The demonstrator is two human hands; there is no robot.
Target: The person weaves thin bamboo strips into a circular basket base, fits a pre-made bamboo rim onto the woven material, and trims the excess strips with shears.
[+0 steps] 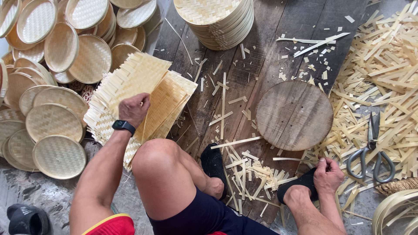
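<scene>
Bamboo mats [143, 93] look light, springy and ragged-edged. Left hand [134, 109] clamps on the top mat's edge, a sensible hold; right hand [327, 175] rests curled shut, holding nothing visible, near scissors [371, 152].

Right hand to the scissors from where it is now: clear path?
Probably yes. The right hand rests at the foot, right beside the scissors, which lie uncovered on the bamboo strips; nothing stands between them.

Bright, even daylight, soft shadows under the knees, no harsh glare, sharp focus throughout — slight wide-angle stretching at the edges, colours natural.
</scene>
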